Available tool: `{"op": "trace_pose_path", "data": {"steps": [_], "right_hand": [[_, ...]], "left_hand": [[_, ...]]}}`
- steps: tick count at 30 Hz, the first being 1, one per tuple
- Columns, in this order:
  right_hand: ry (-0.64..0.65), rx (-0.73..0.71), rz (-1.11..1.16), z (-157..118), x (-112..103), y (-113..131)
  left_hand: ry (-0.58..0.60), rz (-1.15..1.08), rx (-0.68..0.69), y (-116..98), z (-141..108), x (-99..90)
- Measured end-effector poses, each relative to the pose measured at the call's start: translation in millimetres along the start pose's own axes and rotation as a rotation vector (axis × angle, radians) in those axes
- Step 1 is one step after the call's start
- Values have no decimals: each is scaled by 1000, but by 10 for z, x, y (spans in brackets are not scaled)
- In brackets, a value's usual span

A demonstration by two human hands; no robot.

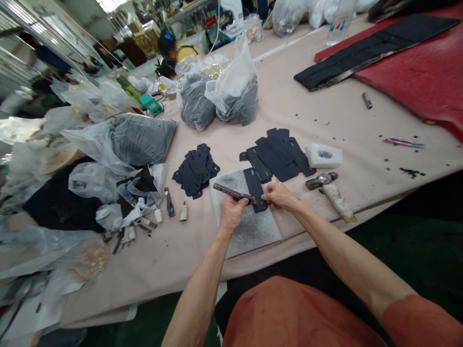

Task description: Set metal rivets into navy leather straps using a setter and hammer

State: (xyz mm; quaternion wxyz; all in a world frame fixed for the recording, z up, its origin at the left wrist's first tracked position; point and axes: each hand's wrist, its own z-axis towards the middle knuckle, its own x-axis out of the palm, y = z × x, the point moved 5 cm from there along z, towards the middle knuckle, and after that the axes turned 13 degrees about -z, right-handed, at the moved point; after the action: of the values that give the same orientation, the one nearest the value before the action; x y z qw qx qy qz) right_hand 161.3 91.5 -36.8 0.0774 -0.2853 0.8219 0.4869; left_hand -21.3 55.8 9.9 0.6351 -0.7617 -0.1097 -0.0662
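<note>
Head view: at the centre of the frame, the left hand (pixel 232 212) is closed around a dark bar (pixel 231 191), and the right hand (pixel 281 196) pinches the edge of a black piece (pixel 253 181). The piece lies over a speckled board (pixel 251 238) on the surface (pixel 144 277); whether the bar touches it, I cannot tell. Left of the board sits a small heap (pixel 197 169); above right, a larger stack (pixel 277 154) beside a white block (pixel 324 156). Right of centre lies a hammer (pixel 337 198); bags (pixel 237 91) stand at upper centre.
</note>
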Motion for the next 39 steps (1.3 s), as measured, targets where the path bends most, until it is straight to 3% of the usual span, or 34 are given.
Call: {"op": "trace_pose_path", "data": {"steps": [3, 6, 11, 16, 23, 26, 30, 39], "right_hand": [[36, 15, 37, -23, 1, 9], [54, 14, 78, -27, 6, 2], [60, -1, 140, -5, 22, -27], [68, -12, 159, 21, 33, -44], [53, -29, 160, 52, 50, -87], [-3, -158, 146, -13, 6, -86], [-162, -352, -47, -224, -75, -51], [-202, -339, -222, -401, 13, 37]], "left_hand": [[88, 209, 106, 24, -28, 129], [100, 379, 187, 14, -97, 192], [59, 432, 274, 58, -155, 193], [96, 414, 301, 123, -138, 190], [36, 468, 216, 175, -114, 138], [16, 457, 118, 245, -65, 100], [6, 350, 93, 278, -23, 97], [-36, 314, 136, 261, -27, 103]]}}
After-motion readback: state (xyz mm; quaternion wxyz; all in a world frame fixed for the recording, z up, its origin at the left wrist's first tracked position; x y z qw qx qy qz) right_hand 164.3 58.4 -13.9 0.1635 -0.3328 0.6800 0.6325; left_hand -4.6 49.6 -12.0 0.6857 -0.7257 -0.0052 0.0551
